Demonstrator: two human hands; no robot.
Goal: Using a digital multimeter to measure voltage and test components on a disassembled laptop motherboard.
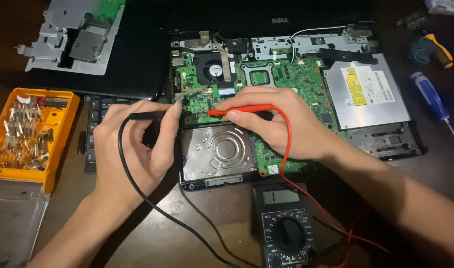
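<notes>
Hands meet over the green circuit board [286,74] of an opened laptop [266,30] on a dark wooden table [197,233]. The left hand [137,144] pinches a black probe [147,115] between thumb and fingers, its tip pointing right onto the board's left part. The right hand [276,121] grips a red probe [239,110] the same way, its tip pointing left, so the two tips sit near each other on the board, just above the silver hard drive [217,154]. A black lead and a red lead run from the probes down to a multimeter [286,223] lying below the laptop, between the two forearms. To the right of the board sits a silver disc drive [366,92], and farther right lies a blue-handled screwdriver [430,99]. An orange bit case [28,134] rests well to the left of the left hand, and a grey metal bracket [73,34] lies at the top left.
</notes>
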